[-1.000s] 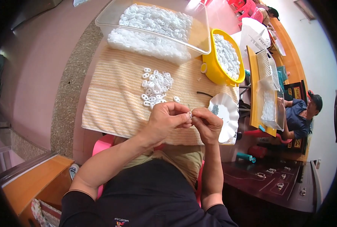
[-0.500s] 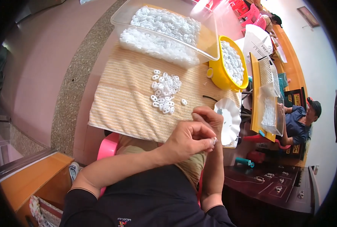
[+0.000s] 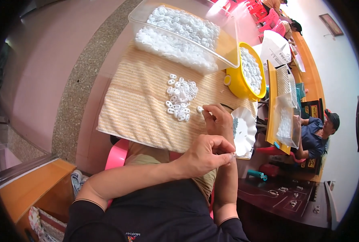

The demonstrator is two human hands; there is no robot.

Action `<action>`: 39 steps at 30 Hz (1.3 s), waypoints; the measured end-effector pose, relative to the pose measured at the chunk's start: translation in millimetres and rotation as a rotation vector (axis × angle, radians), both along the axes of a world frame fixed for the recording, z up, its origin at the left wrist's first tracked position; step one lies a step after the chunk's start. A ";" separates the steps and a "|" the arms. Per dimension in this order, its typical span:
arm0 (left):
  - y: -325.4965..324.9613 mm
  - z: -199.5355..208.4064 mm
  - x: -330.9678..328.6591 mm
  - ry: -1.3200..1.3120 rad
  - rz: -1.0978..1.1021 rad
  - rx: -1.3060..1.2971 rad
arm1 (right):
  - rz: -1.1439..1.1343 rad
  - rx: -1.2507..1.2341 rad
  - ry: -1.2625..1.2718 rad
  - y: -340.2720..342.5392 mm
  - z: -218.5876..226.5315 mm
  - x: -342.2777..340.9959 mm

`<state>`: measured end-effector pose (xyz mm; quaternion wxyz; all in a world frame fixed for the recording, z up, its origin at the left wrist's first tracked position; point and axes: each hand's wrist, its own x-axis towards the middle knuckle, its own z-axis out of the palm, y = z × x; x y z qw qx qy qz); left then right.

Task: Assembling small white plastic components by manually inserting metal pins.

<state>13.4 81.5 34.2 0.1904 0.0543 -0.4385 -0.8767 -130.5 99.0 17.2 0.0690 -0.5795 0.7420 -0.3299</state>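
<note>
My left hand [image 3: 207, 158] is closed in a pinch, thumb against fingers, over my right wrist. A tiny thing at its fingertips is too small to make out. My right hand [image 3: 220, 121] reaches over the towel with bent fingers, its tips touching a single white oval plastic piece with two holes [image 3: 199, 109]. To the left of it lies a loose pile of the same white pieces [image 3: 182, 92]. Beside my right hand, a white scalloped dish [image 3: 247, 139] holds small grey bits.
A striped towel [image 3: 135, 109] covers the work surface. At the back stand a clear bin [image 3: 228, 60] and a yellow basket [image 3: 236, 82], both full of white pieces. On the right, a person [image 3: 317, 131] sits by a clear box [image 3: 295, 135]. A dark table [image 3: 276, 209] stands nearer.
My right hand has moved forward to the single white piece on the towel. My left hand stays pinched, slightly lower over the right wrist. The whole view has shifted a little.
</note>
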 end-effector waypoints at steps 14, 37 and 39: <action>-2.2 -1.1 -1.8 -0.046 -0.015 0.064 | -0.044 0.174 0.165 -4.4 -4.8 1.1; 0.8 -5.9 -5.1 -0.034 -0.021 0.186 | 0.134 0.062 0.089 15.1 -3.4 -5.7; 0.8 -5.6 -5.1 -0.038 -0.023 0.183 | 0.098 0.044 -0.043 19.7 -1.7 -5.7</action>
